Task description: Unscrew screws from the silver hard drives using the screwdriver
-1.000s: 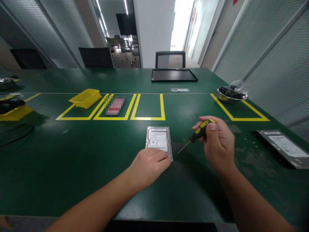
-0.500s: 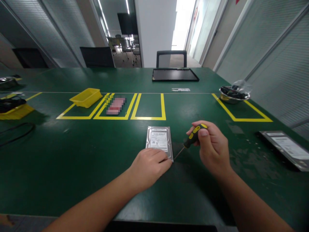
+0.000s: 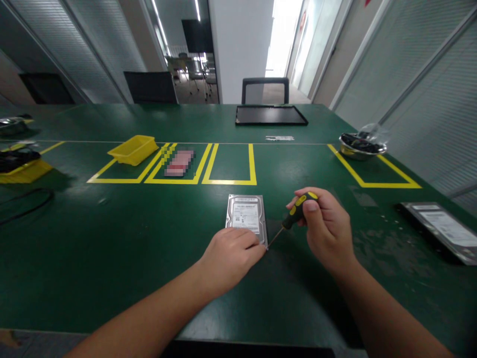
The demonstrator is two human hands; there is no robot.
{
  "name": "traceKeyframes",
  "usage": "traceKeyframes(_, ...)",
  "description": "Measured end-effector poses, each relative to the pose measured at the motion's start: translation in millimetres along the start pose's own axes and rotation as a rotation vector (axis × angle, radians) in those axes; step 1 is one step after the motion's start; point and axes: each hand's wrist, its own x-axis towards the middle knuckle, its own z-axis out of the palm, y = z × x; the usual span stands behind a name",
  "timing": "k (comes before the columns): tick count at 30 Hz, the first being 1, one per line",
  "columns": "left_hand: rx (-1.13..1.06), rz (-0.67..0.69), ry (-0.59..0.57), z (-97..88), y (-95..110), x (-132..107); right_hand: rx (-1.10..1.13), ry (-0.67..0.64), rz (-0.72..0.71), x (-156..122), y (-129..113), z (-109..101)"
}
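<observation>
A silver hard drive [image 3: 246, 211] with a white label lies flat on the green table [image 3: 122, 258]. Across its near end rests my left hand [image 3: 233, 256], fingers closed over the edge and covering that part. My right hand [image 3: 328, 223] grips a yellow and black screwdriver [image 3: 298, 210], slanted down to the left. Its thin shaft reaches the near right corner of the drive, close to my left fingertips. Whether the tip sits in a screw is too small to make out.
A second hard drive [image 3: 443, 226] lies at the right. Farther back are a yellow tray [image 3: 134, 150], a blurred pinkish item [image 3: 180, 163], a metal bowl of dark parts [image 3: 362, 148] and a flat black-framed panel [image 3: 271, 115]. A yellow bin [image 3: 26, 171] and black cable [image 3: 37, 208] are left.
My right hand and the screwdriver have shifted slightly left, bringing the tip to the corner of the hard drive. My left hand stays in place on it.
</observation>
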Motion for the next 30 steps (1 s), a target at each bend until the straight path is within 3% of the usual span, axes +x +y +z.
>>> traceKeyframes(18,0.023,0.000,-0.025,2.3,-1.3,-2.4,-0.018,-0.005,-0.009,-0.8,2.8,0.8)
traceKeyframes(30,0.002,-0.016,-0.011,2.2,-0.8,-3.1,-0.110,0.004,-0.088,-7.7,-3.0,-2.5)
